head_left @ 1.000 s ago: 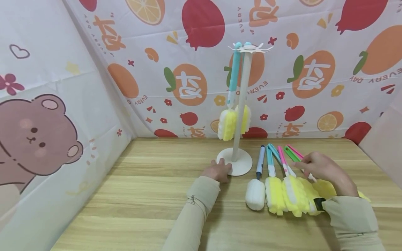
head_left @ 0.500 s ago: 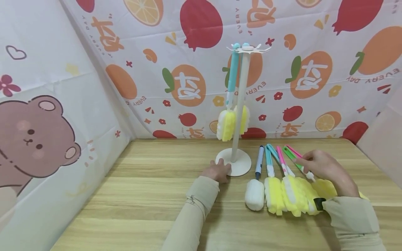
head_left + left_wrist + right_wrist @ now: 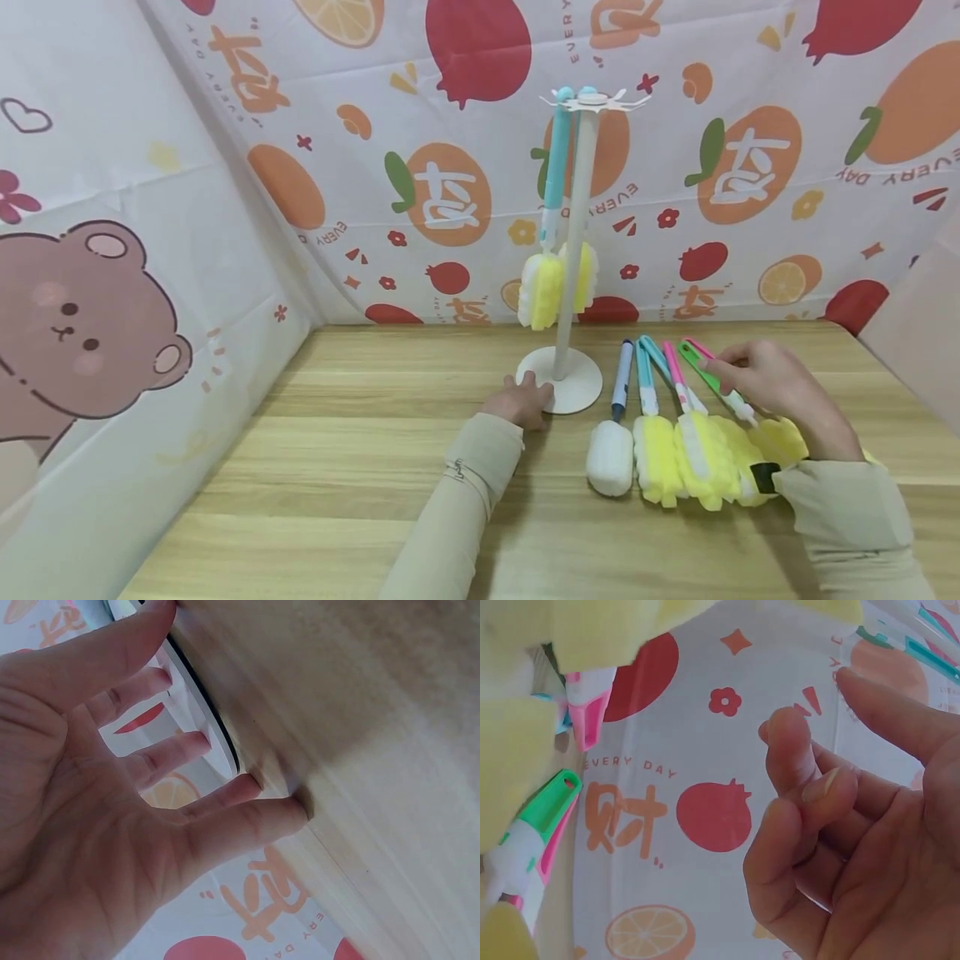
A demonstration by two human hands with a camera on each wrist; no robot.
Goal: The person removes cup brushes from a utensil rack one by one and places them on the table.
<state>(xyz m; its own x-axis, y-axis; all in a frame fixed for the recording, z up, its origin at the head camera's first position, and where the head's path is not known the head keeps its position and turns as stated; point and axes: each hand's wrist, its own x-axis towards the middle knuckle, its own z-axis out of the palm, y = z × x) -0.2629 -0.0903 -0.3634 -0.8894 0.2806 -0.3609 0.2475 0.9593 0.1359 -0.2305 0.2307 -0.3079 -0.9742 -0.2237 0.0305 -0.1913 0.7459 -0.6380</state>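
A white stand with a round base (image 3: 581, 392) and hooked top carries two hanging sponge bottle brushes; the front one (image 3: 556, 167) has a teal handle. My left hand (image 3: 521, 404) rests its spread fingers at the base's near left rim. Over the row of brushes on the table, my right hand (image 3: 772, 387) hovers beside the green-handled brush (image 3: 697, 364). Its fingers (image 3: 776, 855) are loosely bent and hold nothing in the right wrist view. Left of it lie a pink-handled brush (image 3: 674, 377), a teal-handled brush (image 3: 645, 379) and a brush with a white head (image 3: 610, 458).
The brushes lie close together, their yellow sponge heads (image 3: 701, 458) overlapping toward me. A patterned cloth (image 3: 450, 283) hangs behind the wooden table (image 3: 360, 467), and a bear-print cloth (image 3: 82, 325) runs along the left.
My right hand has risen slightly, showing more of the green-handled brush's white neck. The left hand stays at the base. The head view has tilted a little.
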